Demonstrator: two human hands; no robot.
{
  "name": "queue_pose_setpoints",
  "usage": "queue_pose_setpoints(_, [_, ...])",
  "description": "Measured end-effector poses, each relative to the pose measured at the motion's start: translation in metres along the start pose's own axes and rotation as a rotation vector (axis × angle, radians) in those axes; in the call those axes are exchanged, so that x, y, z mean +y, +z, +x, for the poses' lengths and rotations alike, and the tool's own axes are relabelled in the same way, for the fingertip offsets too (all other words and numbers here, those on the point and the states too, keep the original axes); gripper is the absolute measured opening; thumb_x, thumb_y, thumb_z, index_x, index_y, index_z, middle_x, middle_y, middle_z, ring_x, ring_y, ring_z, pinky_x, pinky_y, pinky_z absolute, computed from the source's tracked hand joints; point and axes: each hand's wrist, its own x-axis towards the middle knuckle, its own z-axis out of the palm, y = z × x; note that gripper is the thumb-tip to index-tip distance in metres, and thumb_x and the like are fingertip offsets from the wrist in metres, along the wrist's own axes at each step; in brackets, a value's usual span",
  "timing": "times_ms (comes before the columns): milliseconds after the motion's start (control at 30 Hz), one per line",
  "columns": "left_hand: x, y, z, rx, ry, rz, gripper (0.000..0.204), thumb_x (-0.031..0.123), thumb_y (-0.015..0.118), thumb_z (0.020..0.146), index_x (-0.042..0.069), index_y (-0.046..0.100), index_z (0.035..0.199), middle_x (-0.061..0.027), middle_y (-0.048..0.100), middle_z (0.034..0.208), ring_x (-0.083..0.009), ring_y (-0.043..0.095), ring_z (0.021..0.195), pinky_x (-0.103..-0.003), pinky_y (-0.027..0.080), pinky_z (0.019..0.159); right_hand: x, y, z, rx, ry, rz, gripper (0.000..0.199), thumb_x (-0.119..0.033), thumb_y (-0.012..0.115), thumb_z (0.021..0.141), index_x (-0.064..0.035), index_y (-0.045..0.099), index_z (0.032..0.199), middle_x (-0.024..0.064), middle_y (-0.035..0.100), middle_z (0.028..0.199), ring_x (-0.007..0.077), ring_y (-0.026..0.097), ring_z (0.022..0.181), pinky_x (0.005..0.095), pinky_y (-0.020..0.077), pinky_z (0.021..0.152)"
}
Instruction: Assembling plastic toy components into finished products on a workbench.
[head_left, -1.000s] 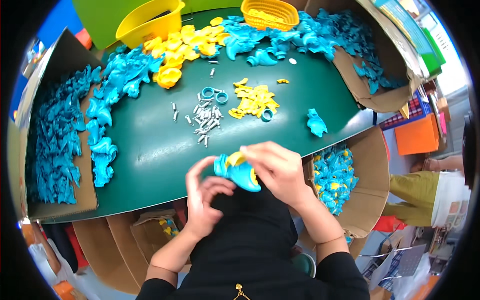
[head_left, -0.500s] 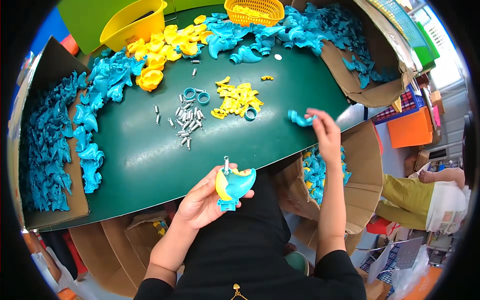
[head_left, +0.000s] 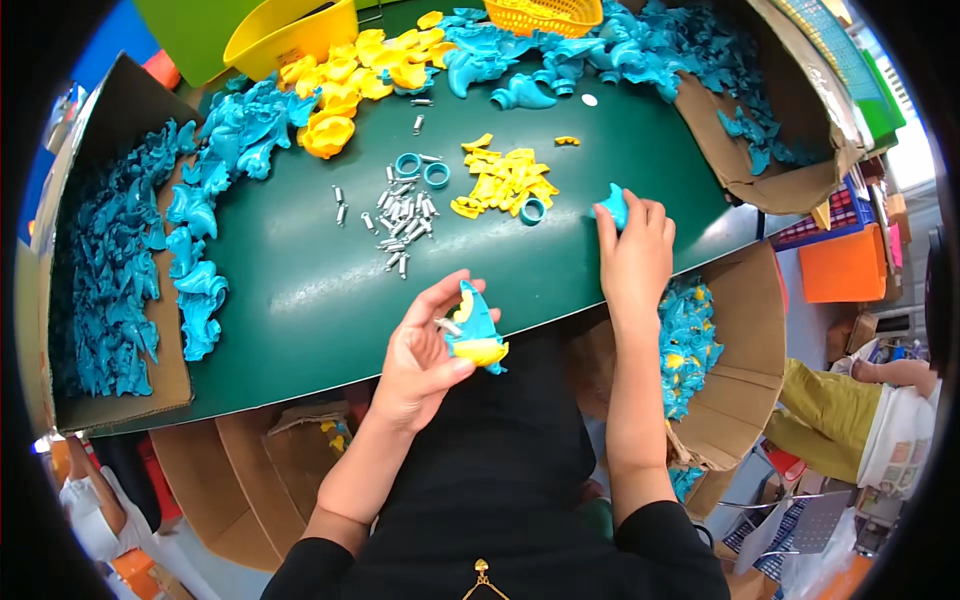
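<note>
My left hand [head_left: 420, 345] is closed round a turquoise-and-yellow plastic part [head_left: 476, 318], held just off the table's near edge. A small metal spring [head_left: 450, 327] sticks out of its side towards my palm. Further right, over the table's front edge, my right hand [head_left: 637, 255] pinches a small curved turquoise piece [head_left: 614, 206] between thumb and fingers. Small yellow pieces [head_left: 507, 182] lie in a pile beyond my hands. To their left is a heap of metal springs [head_left: 403, 220]. Turquoise rings [head_left: 533, 210] rest beside both piles.
Turquoise shells [head_left: 200, 300] and yellow shells [head_left: 330, 130] line the green table's [head_left: 300, 300] far and left sides. Cardboard boxes [head_left: 120, 100] of turquoise parts stand left and far right. A yellow basket [head_left: 545, 22] is at the back. An open carton [head_left: 740, 400] sits below, right.
My left hand has turned the turquoise-and-yellow part over, so its spring points sideways. My right hand has shifted left and now holds the turquoise piece upright. The whole view has shifted slightly.
</note>
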Motion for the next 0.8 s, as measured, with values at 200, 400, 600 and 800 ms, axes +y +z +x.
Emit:
queue_pose_setpoints(200, [0.006, 0.000, 0.001, 0.050, 0.076, 0.114, 0.089, 0.004, 0.081, 0.072, 0.001, 0.035, 0.149, -0.0161, 0.043, 0.148, -0.0299, 0.054, 0.129, -0.042, 0.048, 0.107, -0.003, -0.013, -0.026, -0.032, -0.115, 0.188, 0.049, -0.018, 0.072, 0.090, 0.0004, 0.057, 0.133, 0.0158, 0.061, 0.123, 0.0331, 0.056, 0.111, 0.0397, 0.0466, 0.096])
queue_pose_setpoints(400, [0.006, -0.007, -0.008, 0.008, 0.124, 0.128, 0.089, -0.003, 0.079, 0.072, 0.001, 0.034, 0.149, -0.0171, 0.040, 0.152, -0.0284, 0.051, 0.132, -0.041, 0.047, 0.108, -0.068, -0.074, -0.062, -0.537, -0.154, 1.141, 0.056, -0.014, 0.074, 0.084, 0.0063, 0.056, 0.133, 0.0160, 0.058, 0.129, 0.0243, 0.056, 0.119, 0.0362, 0.0412, 0.105])
queue_pose_setpoints(600, [0.008, -0.016, -0.009, -0.086, 0.215, 0.213, 0.085, -0.009, 0.076, 0.076, 0.000, 0.035, 0.150, -0.0150, 0.038, 0.153, -0.0248, 0.047, 0.135, -0.039, 0.044, 0.109, -0.085, -0.062, -0.078, -0.511, -0.207, 1.192, 0.053, -0.008, 0.073, 0.085, 0.0054, 0.057, 0.134, 0.0180, 0.058, 0.128, 0.0257, 0.059, 0.118, 0.0355, 0.0466, 0.101])
queue_pose_setpoints(800, [0.012, -0.014, -0.011, -0.057, 0.177, 0.177, 0.084, -0.009, 0.077, 0.075, 0.000, 0.037, 0.149, -0.0145, 0.039, 0.152, -0.0246, 0.048, 0.134, -0.040, 0.043, 0.111, -0.089, -0.061, -0.077, -0.476, -0.089, 1.265, 0.053, -0.008, 0.079, 0.081, 0.0013, 0.061, 0.130, 0.0181, 0.064, 0.119, 0.0266, 0.065, 0.109, 0.0348, 0.0512, 0.093])
